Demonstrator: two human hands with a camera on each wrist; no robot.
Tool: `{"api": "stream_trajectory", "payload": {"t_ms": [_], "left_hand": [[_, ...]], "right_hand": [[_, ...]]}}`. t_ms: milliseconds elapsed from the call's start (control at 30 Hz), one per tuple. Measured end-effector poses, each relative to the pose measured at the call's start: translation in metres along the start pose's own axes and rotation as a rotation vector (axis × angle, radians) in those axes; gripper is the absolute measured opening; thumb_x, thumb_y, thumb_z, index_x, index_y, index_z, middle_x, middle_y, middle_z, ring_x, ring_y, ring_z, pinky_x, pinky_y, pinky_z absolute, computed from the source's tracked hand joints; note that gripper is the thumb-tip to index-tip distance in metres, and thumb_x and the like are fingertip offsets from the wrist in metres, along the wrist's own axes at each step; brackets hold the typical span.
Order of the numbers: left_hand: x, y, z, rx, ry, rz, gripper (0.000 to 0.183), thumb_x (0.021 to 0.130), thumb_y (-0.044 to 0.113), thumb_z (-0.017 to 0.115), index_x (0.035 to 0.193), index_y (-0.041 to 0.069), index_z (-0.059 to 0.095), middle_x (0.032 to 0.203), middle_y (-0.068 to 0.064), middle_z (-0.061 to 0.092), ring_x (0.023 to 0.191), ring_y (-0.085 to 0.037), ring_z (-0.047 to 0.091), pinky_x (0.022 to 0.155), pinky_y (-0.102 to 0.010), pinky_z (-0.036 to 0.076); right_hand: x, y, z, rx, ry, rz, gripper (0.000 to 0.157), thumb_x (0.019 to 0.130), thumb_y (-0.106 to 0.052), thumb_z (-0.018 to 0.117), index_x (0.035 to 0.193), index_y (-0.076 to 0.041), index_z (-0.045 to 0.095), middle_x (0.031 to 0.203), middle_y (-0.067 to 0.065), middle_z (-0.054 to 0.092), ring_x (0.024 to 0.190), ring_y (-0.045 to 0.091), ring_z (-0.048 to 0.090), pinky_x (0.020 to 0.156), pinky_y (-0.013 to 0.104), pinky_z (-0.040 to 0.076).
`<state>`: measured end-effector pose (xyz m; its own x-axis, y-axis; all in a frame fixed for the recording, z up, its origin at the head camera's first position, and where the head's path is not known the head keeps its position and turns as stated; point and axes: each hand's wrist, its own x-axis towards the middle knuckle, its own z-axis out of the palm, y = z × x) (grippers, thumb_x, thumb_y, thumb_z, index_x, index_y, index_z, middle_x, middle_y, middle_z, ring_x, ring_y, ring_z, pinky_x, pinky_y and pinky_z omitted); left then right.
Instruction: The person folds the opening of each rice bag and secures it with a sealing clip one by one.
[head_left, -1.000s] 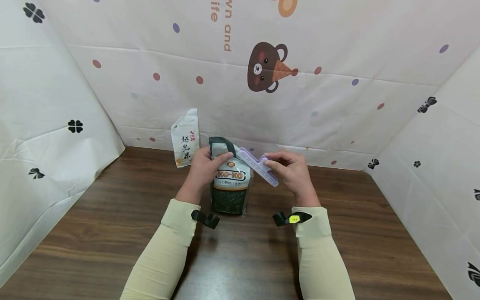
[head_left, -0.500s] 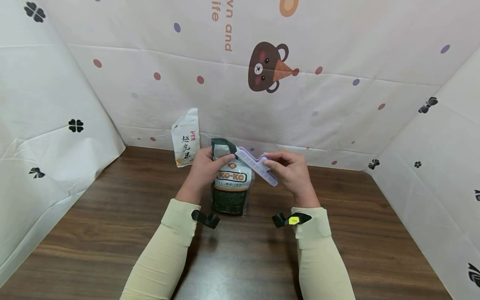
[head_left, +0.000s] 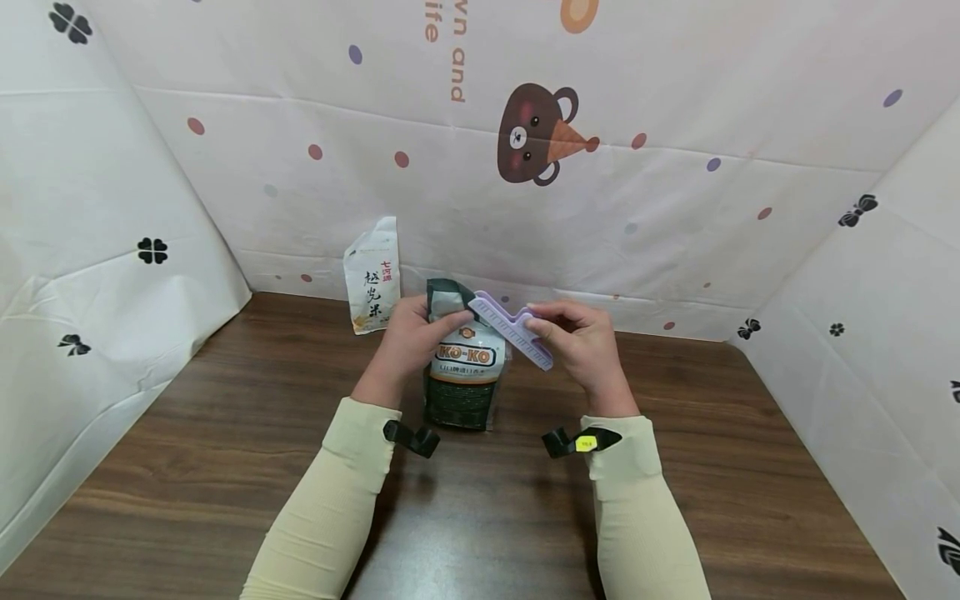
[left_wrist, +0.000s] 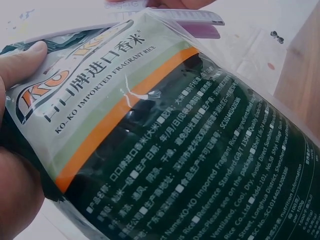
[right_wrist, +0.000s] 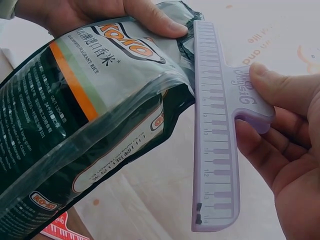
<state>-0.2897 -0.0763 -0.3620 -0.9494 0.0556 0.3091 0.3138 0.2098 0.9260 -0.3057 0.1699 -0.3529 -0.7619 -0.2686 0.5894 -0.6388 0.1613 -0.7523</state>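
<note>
Our left hand (head_left: 409, 335) pinches bag (head_left: 461, 392) near top; our right hand (head_left: 579, 340) pinches clip (head_left: 512, 332). Bag between hands, clip at its top edge. Clip pokes well past bag, so we fear weak bite: clip may slip off.

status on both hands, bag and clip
Left hand gripping KO-KO bag near its top. Right hand pinching purple clip at bag's upper edge; clamped or not, can't tell. White bag beyond left hand, seemingly not blocking.
</note>
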Motion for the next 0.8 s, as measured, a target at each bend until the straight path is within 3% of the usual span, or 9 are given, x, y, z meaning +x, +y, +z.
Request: {"api": "stream_trajectory", "payload": {"t_ms": [167,467,800], "left_hand": [[-0.0005,0.0008,0.0004,0.009,0.002,0.02,0.022,0.089,0.024,0.071,0.095,0.003,0.072,0.083,-0.011,0.071,0.071,-0.014,0.063,0.065,-0.031,0.054],[-0.0009,0.0022,0.0015,-0.022,-0.019,0.008,0.021,0.089,0.024,0.071,0.096,0.004,0.073,0.083,-0.01,0.071,0.071,-0.015,0.063,0.065,-0.032,0.054],[-0.0017,0.0026,0.0018,-0.023,-0.058,-0.002,0.024,0.089,0.03,0.071,0.099,0.008,0.074,0.085,-0.009,0.073,0.073,-0.017,0.066,0.067,-0.033,0.055]], "right_hand": [[-0.0003,-0.0039,0.0017,-0.006,0.01,0.012,0.021,0.084,-0.007,0.074,0.103,0.003,0.073,0.093,0.001,0.073,0.071,0.008,0.062,0.058,0.027,0.051],[-0.0003,-0.0042,0.0052,0.017,0.028,-0.01,0.019,0.083,0.001,0.072,0.103,0.002,0.073,0.088,-0.012,0.069,0.069,0.009,0.061,0.056,0.027,0.051],[0.0005,-0.004,0.0078,0.046,0.03,-0.055,0.02,0.084,0.001,0.072,0.103,0.005,0.072,0.09,-0.013,0.07,0.069,0.008,0.062,0.057,0.025,0.051]]}}
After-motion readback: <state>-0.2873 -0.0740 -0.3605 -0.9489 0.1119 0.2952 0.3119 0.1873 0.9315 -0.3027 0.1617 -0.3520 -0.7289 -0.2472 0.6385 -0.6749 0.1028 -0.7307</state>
